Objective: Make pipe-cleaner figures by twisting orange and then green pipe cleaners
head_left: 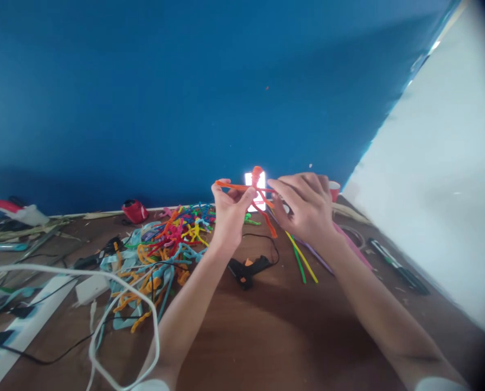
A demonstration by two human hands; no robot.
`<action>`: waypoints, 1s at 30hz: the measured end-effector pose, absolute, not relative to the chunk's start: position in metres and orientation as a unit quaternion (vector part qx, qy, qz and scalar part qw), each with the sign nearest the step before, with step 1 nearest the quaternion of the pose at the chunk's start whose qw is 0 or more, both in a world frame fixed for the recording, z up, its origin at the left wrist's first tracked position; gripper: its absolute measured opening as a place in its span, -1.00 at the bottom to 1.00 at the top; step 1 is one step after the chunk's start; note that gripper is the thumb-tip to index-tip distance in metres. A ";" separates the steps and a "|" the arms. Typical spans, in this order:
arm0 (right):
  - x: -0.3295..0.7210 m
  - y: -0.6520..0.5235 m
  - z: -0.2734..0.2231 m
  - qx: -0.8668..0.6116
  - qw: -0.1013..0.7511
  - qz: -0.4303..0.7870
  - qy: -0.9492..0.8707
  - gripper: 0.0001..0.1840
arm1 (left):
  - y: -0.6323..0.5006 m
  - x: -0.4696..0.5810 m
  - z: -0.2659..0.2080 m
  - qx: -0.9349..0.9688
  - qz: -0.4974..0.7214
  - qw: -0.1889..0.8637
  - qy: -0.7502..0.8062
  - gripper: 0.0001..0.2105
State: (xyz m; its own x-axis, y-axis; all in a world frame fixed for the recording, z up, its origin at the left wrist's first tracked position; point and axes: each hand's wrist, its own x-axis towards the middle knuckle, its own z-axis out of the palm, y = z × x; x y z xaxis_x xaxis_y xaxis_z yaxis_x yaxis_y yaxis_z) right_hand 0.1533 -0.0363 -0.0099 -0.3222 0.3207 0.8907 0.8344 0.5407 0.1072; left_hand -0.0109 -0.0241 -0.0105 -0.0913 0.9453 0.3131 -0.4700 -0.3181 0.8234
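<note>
A small orange-red pipe cleaner figure (257, 175) is up in front of me, with a wound head, stretched-out arms and dangling legs. My left hand (229, 214) is closed on it, pinching its middle between thumb and fingers, while one orange arm runs along the fingers. On the other side, my right hand (305, 206) is closed in a pinch at the end of the figure's right-side arm. The fingertips partly hide that end. Directly behind the figure glows a bright phone screen (248, 179), partly covered by it.
A black glue gun (247, 271) lies below my hands. Green (299, 262) and yellow pipe cleaners (307, 263) lie to its right. On the left are a heap of coloured pipe-cleaner pieces (177, 231), a white cable (157, 331) and a power strip (34, 326). Markers (395, 266) lie far right.
</note>
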 end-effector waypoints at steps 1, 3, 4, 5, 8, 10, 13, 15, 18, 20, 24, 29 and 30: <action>0.152 -0.036 -0.010 -0.377 0.430 -0.290 -0.768 -0.69 | -0.025 -0.010 -0.010 0.435 0.688 0.515 0.269 -0.46; 0.149 -0.037 -0.010 -0.380 0.426 -0.280 -0.771 -0.78 | -0.026 -0.009 -0.011 0.441 0.690 0.515 0.251 -0.47; 0.147 -0.037 -0.010 -0.382 0.431 -0.273 -0.771 -0.82 | -0.026 -0.009 -0.012 0.446 0.691 0.515 0.241 -0.48; 0.145 -0.038 -0.010 -0.384 0.437 -0.262 -0.770 -0.85 | -0.026 -0.008 -0.013 0.452 0.690 0.515 0.232 -0.49; 0.140 -0.039 -0.011 -0.395 0.482 -0.185 -0.760 -0.88 | -0.026 -0.007 -0.014 0.470 0.686 0.514 0.211 -0.49; 0.137 -0.041 -0.010 -0.411 0.532 -0.071 -0.737 -0.80 | -0.026 -0.006 -0.014 0.483 0.686 0.507 0.199 -0.49; 0.134 -0.044 -0.005 -0.412 0.592 0.252 -0.646 -0.67 | -0.027 -0.006 -0.011 0.514 0.687 0.482 0.179 -0.49; 0.131 -0.046 0.000 -0.363 0.574 0.494 -0.543 -0.66 | -0.027 -0.008 -0.008 0.532 0.685 0.470 0.166 -0.49; 0.126 -0.049 0.004 -0.280 0.535 0.668 -0.434 -0.67 | -0.027 -0.010 -0.006 0.541 0.686 0.466 0.138 -0.49; 0.122 -0.049 0.003 -0.268 0.554 0.657 -0.435 -0.66 | -0.027 -0.012 -0.006 0.532 0.690 0.473 0.131 -0.49; 0.123 -0.041 -0.006 -0.314 0.659 0.429 -0.532 -0.77 | -0.027 -0.014 -0.005 0.486 0.697 0.495 0.181 -0.48; 0.139 -0.033 -0.014 -0.362 0.688 -0.011 -0.629 -0.65 | -0.027 -0.017 0.000 0.455 0.704 0.498 0.224 -0.47; 0.142 -0.032 -0.014 -0.350 0.652 -0.062 -0.670 -0.66 | -0.027 -0.018 0.000 0.456 0.705 0.495 0.226 -0.47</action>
State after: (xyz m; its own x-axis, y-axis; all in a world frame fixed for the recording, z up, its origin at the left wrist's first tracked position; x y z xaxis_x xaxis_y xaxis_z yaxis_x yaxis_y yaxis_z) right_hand 0.1422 -0.0323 -0.0136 0.0947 0.3888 0.9164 0.5502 0.7467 -0.3737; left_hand -0.0177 -0.0270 0.0000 -0.0952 0.9029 0.4191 -0.4913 -0.4088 0.7691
